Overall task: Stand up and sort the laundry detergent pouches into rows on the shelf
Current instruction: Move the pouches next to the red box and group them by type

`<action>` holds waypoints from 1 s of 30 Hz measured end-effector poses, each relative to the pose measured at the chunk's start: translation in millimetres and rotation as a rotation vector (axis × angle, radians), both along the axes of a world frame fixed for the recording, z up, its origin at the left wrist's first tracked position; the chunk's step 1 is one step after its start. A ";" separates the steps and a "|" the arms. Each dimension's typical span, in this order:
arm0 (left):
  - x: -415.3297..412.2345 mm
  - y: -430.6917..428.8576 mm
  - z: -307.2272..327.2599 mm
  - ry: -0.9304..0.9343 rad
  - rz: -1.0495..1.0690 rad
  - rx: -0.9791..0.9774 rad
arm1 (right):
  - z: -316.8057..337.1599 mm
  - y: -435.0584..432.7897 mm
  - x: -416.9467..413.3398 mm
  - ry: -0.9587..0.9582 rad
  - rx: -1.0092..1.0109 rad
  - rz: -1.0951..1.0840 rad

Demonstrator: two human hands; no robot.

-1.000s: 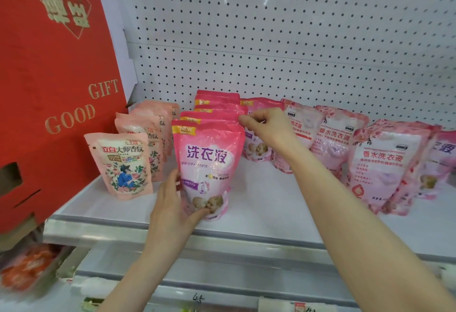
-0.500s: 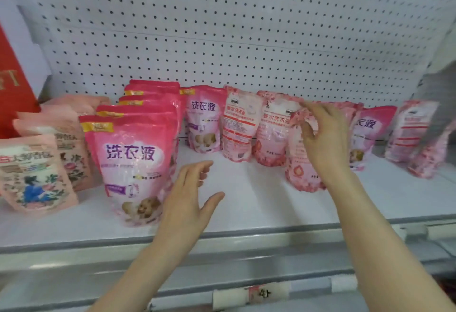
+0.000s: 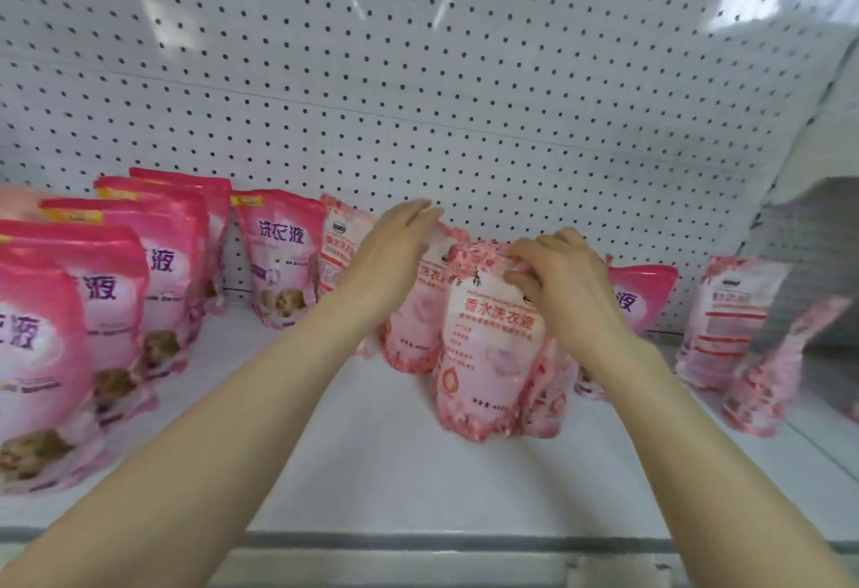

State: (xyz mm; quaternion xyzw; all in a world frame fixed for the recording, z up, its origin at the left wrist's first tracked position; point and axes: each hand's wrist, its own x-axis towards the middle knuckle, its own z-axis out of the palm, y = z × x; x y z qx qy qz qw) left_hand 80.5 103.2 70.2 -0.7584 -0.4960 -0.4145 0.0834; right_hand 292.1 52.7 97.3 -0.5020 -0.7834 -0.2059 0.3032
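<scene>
The floral pouch (image 3: 492,336) stands mid-shelf, a little right of centre, between the front edge and the back, and tips slightly. Your right hand (image 3: 564,283) holds it by the top seal, with the fingers curled over the crimp and the thumb on the printed face. Another pouch crowds its right side, touching it.

Just behind it to the left stands a second floral pouch (image 3: 411,332). Your left hand (image 3: 395,257) lies over its top with the fingers straight and together, gripping nothing. Blur hides whether it presses or only hovers.

The contents look soft and will slump, so hold low on the seal. Slide the base along the shelf (image 3: 372,448) rather than swinging the pouch through the air. Flatten the bottom before you let go, with the label square to the front edge. Use the flat left hand to steady the neighbour so it does not tip.

The pink row (image 3: 107,290) at the left end runs front to back and makes a fair model for your line. Along the back edge, under the pegboard (image 3: 465,76), the two kinds stand mixed. Near the right end, more floral pouches (image 3: 725,322) wait to be sorted.
</scene>
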 end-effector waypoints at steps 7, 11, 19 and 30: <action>15.3 1.5 16.5 0.169 0.100 -0.011 | 4.6 17.7 28.2 -0.025 -0.029 -0.003; 9.8 -33.3 20.1 0.167 0.087 0.111 | 7.7 18.5 33.7 0.014 -0.022 -0.104; -37.0 -84.5 25.8 0.095 0.105 0.092 | 19.0 0.5 18.0 -0.031 -0.106 -0.305; -110.4 -108.2 19.5 0.169 0.276 0.151 | 32.1 42.6 -143.8 0.132 -0.287 0.153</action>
